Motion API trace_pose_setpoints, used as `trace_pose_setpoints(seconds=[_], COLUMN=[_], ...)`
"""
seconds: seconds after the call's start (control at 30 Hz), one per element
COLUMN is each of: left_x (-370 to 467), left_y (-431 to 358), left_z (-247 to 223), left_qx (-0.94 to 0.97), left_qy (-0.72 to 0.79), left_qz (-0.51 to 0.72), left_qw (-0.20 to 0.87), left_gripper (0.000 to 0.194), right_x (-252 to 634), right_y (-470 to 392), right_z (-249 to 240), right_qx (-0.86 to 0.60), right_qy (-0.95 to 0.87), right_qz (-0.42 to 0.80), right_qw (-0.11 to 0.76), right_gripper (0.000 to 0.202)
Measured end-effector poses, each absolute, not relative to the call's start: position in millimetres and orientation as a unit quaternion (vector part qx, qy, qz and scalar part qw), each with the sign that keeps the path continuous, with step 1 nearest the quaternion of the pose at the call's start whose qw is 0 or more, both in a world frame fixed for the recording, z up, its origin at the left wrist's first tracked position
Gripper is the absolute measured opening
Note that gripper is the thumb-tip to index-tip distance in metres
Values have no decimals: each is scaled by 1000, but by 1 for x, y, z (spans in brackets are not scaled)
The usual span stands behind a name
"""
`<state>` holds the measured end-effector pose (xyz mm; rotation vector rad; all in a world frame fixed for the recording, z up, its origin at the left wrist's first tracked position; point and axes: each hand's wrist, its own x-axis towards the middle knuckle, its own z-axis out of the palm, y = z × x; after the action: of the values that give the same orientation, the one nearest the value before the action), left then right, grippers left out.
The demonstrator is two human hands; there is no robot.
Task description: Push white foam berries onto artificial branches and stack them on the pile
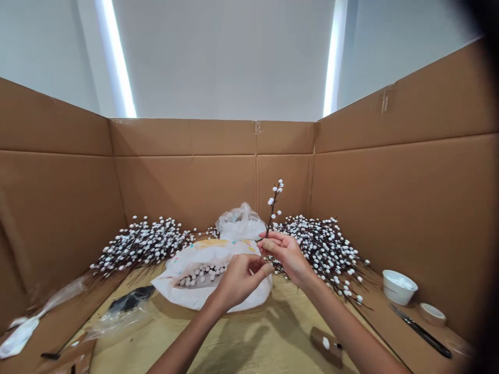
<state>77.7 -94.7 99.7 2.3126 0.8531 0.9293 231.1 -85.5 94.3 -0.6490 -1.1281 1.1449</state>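
Note:
Between my two hands stands a dark artificial berry branch [274, 199] with several white berries near its top. The fingers of my right hand [287, 254] pinch its stem at mid-height. Lower down, my left hand [242, 276] closes around the bottom of the stem, and the stem's end is hidden by the fingers. Just behind and left of my left hand lies an open white plastic bag [175, 291] with white berries [200, 275] inside. A big pile of white-berried branches [323, 244] lies beyond my right hand.
Another branch pile [144, 244] lies at the left. A clear bag [244, 221] sits at the back. On the right are a white bowl [398, 293], a tape roll [432, 314] and a knife [423, 332]. A bag with black pieces [130, 301] lies front left. Cardboard walls [409, 208] enclose the table.

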Motion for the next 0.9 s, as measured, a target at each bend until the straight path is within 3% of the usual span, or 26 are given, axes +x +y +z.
trace_pose_setpoints(seconds=[0.37,0.7,0.9], left_x=[64,74,73], left_y=[-103,-124,-119], left_z=[-6,-18,-19], left_qx=[663,587,588], left_qy=[371,356,353], left_qz=[479,529,534], left_qw=[439,500,495], left_gripper=[33,25,22], right_x=[190,173,171], right_y=[-86,-104,-113], right_z=[14,-7,-10], right_qx=[-349,-363,-300], right_qy=[-503,-490,-386], right_qz=[461,474,596], right_qw=[643,635,636], right_gripper=[21,21,34])
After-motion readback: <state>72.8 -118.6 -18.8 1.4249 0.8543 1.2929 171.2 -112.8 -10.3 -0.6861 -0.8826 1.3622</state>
